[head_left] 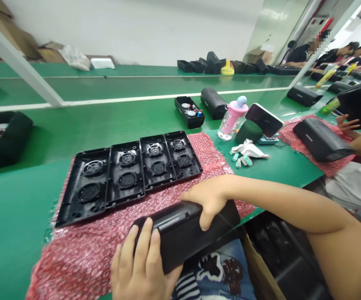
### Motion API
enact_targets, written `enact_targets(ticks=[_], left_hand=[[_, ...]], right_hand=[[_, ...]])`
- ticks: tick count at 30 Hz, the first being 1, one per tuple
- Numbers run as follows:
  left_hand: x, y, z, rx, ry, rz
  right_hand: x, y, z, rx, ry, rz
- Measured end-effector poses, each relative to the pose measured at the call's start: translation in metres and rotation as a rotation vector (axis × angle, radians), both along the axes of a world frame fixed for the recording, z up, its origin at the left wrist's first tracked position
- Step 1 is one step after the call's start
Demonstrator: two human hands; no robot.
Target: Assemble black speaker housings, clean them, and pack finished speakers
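Note:
A black speaker housing (180, 233) lies across the near edge of the bench, half over my lap. My left hand (138, 262) cups its left end with the fingers wrapped up over the top. My right hand (210, 200) presses down on its upper face, fingers curled over the front side. Just beyond, several black speaker panels (127, 175) with round grilles lie side by side on pink bubble wrap (83, 254).
A pink-topped clear bottle (232, 118), a dark green pad (248, 131), a phone on a stand (264, 121) and white gloves (247, 152) sit at right. An open black tray (189, 111) and a speaker (213, 103) lie farther back. A neighbour's hand (347, 125) works at right. A cardboard box (261, 271) stands below.

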State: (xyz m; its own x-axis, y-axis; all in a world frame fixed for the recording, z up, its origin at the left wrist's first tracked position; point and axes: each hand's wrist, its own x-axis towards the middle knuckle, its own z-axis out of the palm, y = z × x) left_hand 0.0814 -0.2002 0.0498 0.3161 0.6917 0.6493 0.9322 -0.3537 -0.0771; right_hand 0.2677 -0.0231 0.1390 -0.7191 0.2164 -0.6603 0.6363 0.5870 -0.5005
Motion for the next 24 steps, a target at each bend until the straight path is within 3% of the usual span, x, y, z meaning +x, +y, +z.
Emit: enact_targets(ticks=[7, 12, 16, 24], left_hand=[[0.000, 0.000, 0.011, -0.016, 0.134, 0.024], [0.004, 0.020, 0.032, -0.178, 0.302, -0.146], [0.008, 0.035, 0.041, -0.297, 0.284, -0.216], [0.004, 0.043, 0.040, -0.405, 0.197, -0.240]], right_hand=[[0.002, -0.003, 0.001, 0.017, 0.019, -0.019], [0.001, -0.005, 0.003, 0.040, 0.020, -0.020], [0.002, -0.005, 0.001, 0.041, 0.048, -0.030], [0.001, 0.007, -0.007, -0.013, 0.111, -0.037]])
